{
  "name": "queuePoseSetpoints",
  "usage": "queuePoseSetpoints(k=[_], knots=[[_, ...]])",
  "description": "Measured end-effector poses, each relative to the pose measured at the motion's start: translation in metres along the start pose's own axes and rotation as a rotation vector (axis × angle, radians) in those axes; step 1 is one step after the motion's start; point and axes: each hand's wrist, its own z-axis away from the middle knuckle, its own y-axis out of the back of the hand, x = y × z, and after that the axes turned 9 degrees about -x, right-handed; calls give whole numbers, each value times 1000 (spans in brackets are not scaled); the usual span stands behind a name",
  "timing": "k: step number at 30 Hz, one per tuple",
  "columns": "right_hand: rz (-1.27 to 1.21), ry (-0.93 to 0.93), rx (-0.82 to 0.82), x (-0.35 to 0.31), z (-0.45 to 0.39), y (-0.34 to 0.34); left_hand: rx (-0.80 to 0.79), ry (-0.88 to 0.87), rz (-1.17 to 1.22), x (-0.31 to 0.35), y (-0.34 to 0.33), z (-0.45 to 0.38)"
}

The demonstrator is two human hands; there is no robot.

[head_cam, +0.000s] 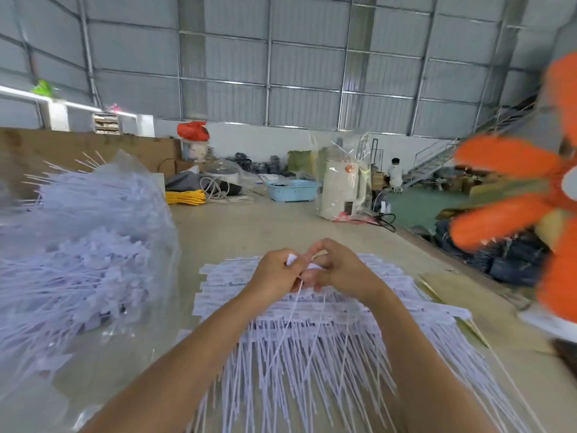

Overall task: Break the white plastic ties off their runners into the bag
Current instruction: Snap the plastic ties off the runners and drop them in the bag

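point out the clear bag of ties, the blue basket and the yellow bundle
clear bag of ties (93, 232), head view, on the plastic side wall
blue basket (293, 190), head view, on its front wall
yellow bundle (186, 197), head view, on the middle of the bundle

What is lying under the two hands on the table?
Under the left hand and right hand lies a pile of white ties on the table. Both hands pinch one tie. The ties directly beneath them are hidden.

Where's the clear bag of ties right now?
In the head view the clear bag sits on the table's left side, stuffed with loose white ties, just left of the left hand.
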Motion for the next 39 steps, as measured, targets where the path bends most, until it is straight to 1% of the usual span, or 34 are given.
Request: queuePoseSetpoints(k=[2, 4, 5, 8, 12, 17, 20, 23, 24, 25, 27, 29, 30, 31, 33, 35, 36, 37, 39], knots=[[18, -22, 20, 7, 1, 1, 94, -33, 45, -6, -3, 0], [67, -39, 4, 11, 1, 2, 83, -3, 190, -9, -5, 1], [104, -48, -19, 11, 1, 1, 74, 8, 220, -11, -6, 1], [170, -32, -67, 8, 0, -4, 110, 3, 182, -15, -7, 2], [209, 79, -7, 7, -2, -6, 99, -31, 149, -18, -4, 3], [191, 113, -7, 9, -4, -10, 130, -25, 89, -14, -1, 1], [161, 135, -19, 8, -2, -8, 93, -2, 61, -9, 4, 1], [198, 132, -35, 10, -4, -10, 18, 72, 41, -2, 9, 4], [243, 112, -22, 12, -4, -8, -17, 111, 69, 2, 14, 6], [308, 79, 11, 15, -2, -1, -61, 151, 152, 7, 23, 7], [370, 23, 121, 20, 10, 18, -120, 165, 420, 16, 50, 10], [254, 104, 272, 16, 22, 34, -64, 89, 609, 14, 70, 8], [197, 163, 321, 10, 24, 37, -24, 59, 639, 10, 71, 8], [177, 198, 323, 2, 23, 37, 8, 44, 628, 3, 64, 8], [234, 205, 210, -12, 17, 28, 30, 52, 568, -9, 38, 5], [323, 208, 73, -20, 12, 14, 14, 77, 569, -10, 14, 2], [328, 209, 21, -22, 10, 10, -3, 76, 574, -7, 6, 1], [294, 197, -19, -22, 9, 6, -26, 57, 549, -3, 0, 0], [182, 162, -60, -21, 6, 0, -60, -4, 415, 4, -8, 2]])
